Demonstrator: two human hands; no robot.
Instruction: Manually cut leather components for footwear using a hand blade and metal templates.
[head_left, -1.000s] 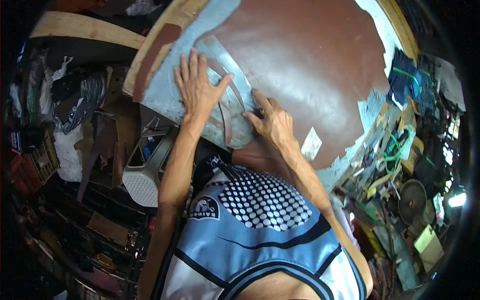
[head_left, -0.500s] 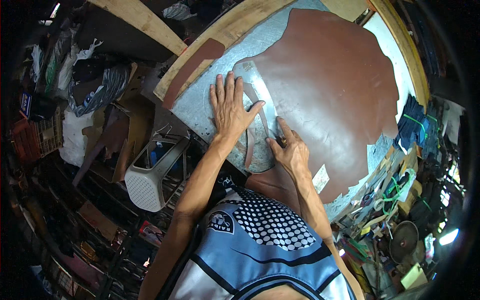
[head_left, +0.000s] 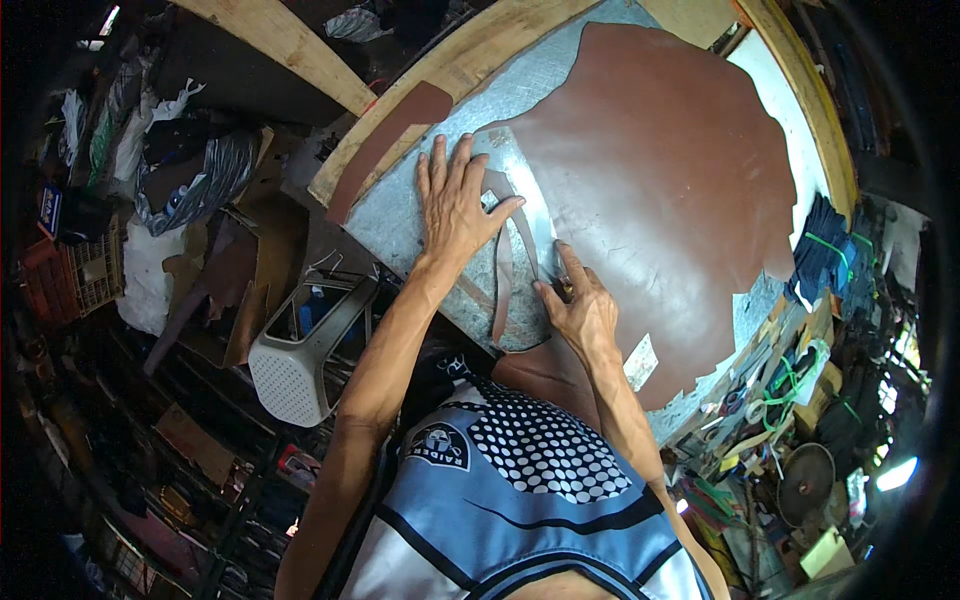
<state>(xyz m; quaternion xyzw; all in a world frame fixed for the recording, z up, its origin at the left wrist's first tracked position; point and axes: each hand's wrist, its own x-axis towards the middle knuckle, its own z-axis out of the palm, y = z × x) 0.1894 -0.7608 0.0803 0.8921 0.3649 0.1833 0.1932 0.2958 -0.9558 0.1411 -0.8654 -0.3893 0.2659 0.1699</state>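
Observation:
A large brown leather hide [head_left: 670, 170] covers most of the metal-topped table [head_left: 400, 215]. Along its left edge lies a shiny flat straightedge [head_left: 533, 195]. My left hand [head_left: 455, 205] rests flat, fingers spread, its thumb reaching toward the straightedge. Beside the straightedge's near end, my right hand [head_left: 588, 308] is closed with the index finger stretched forward. A small thing with a yellowish glint shows between its fingers, mostly hidden. Narrow leather strips [head_left: 503, 290] lie between my hands. A leather piece [head_left: 550, 368] hangs at the near edge, by my body.
Another leather strip [head_left: 385, 150] lies across the table's wooden rim at the far left. A pale patch [head_left: 641, 362] sits on the hide near my right forearm. A grey plastic stool [head_left: 290, 375] stands left of the table. Tools and scraps clutter the right, beside dark bundled cloth [head_left: 825, 245].
My right hand has shifted very slightly toward me along the straightedge. My left hand stays almost in place, its thumb a little farther back. The whole view has tilted slightly.

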